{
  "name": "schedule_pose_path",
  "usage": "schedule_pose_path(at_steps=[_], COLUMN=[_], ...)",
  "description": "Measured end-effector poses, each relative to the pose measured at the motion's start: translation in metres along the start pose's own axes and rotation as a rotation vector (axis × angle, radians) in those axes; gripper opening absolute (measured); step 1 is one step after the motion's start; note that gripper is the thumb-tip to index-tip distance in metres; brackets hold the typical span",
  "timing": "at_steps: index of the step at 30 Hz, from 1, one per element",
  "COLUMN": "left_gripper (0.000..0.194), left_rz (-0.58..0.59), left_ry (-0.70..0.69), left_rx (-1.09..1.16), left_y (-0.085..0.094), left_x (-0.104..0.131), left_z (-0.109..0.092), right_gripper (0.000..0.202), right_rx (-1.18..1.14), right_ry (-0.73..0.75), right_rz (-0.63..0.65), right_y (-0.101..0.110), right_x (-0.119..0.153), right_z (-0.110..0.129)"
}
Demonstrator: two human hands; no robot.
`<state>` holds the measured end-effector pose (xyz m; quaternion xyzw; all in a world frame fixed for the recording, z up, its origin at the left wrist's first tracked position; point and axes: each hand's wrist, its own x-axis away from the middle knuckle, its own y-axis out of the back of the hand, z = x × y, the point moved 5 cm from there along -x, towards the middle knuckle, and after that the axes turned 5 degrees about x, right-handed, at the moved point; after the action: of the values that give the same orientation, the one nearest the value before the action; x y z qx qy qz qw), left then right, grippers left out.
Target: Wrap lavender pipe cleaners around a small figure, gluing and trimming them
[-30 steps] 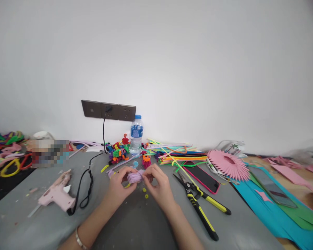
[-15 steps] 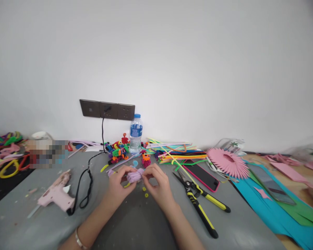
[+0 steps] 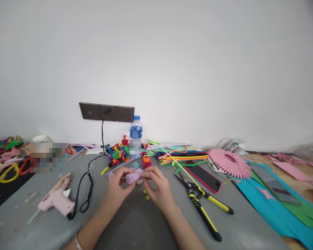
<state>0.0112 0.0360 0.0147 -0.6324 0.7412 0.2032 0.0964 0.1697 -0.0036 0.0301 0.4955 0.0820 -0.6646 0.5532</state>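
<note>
Between my two hands is a small lilac figure of coiled pipe cleaner (image 3: 133, 176). My left hand (image 3: 118, 187) grips its left side between thumb and fingers. On the other side, my right hand (image 3: 158, 185) pinches its right end, with fingertips partly hiding it. Just beyond lie a blue pipe-cleaner spiral (image 3: 136, 165) and an orange and pink pipe-cleaner figure (image 3: 146, 161). Small yellow coils (image 3: 147, 198) rest on the grey table cover below the figure.
A pink glue gun (image 3: 57, 199) lies left, its black cord running to the wall socket (image 3: 106, 112). Yellow-black pliers-like cutters (image 3: 202, 205) and a phone (image 3: 205, 177) lie right. A water bottle (image 3: 136, 135), finished figures (image 3: 118, 152) and loose pipe cleaners (image 3: 182, 156) line the wall.
The lilac figure has turned slightly and shifted a little to the left between my fingers. Both hands keep their hold. The view has tilted slightly.
</note>
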Motion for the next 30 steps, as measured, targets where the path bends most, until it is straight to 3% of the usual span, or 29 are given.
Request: schedule_pose_path(at_steps=[30], left_gripper=[0.013], left_rz=[-0.075], left_ry=[-0.123], left_rx=[0.138], left_y=[0.0046], left_x=[0.0015], left_z=[0.0047], right_gripper=[0.027], right_rx=[0.141], right_ry=[0.147], right_rz=[-0.088], right_y=[-0.0073], right_x=[0.008], right_z=[0.0066])
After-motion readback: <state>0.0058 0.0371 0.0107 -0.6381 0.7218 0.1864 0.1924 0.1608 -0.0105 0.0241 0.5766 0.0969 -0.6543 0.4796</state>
